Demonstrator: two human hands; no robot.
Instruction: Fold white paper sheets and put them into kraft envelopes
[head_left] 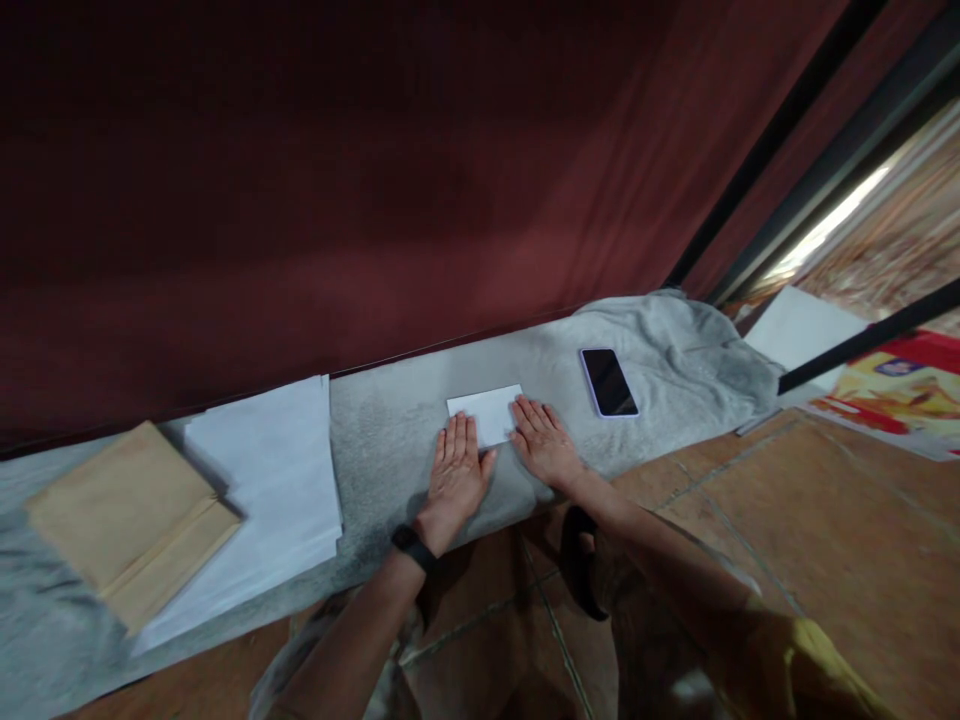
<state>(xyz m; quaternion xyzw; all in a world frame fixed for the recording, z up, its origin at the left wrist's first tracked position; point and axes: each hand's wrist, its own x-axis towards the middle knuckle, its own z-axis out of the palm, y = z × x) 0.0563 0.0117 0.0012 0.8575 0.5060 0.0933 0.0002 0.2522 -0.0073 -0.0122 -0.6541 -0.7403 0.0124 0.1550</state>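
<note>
White paper rectangle (490,412) lies on fuzzy gray cloth (386,430).

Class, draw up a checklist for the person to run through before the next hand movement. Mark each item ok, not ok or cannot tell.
1. Left hand on the small white rectangular paper: ok, fingers extended over its left side.
2. Right hand on the same paper: ok, fingertips at its right side.
3. Paper supported by the grey cloth: ok, it lies on it between the hands.
4. Black-screened phone with a pale purple edge clear of both hands: ok, it lies apart, beyond the right hand.
5. Large white paper sheets uncovered: not ok, a flat tan paper packet overlaps them.
6. Small paper's edges exactly aligned: cannot tell, fingers hide parts.
</note>
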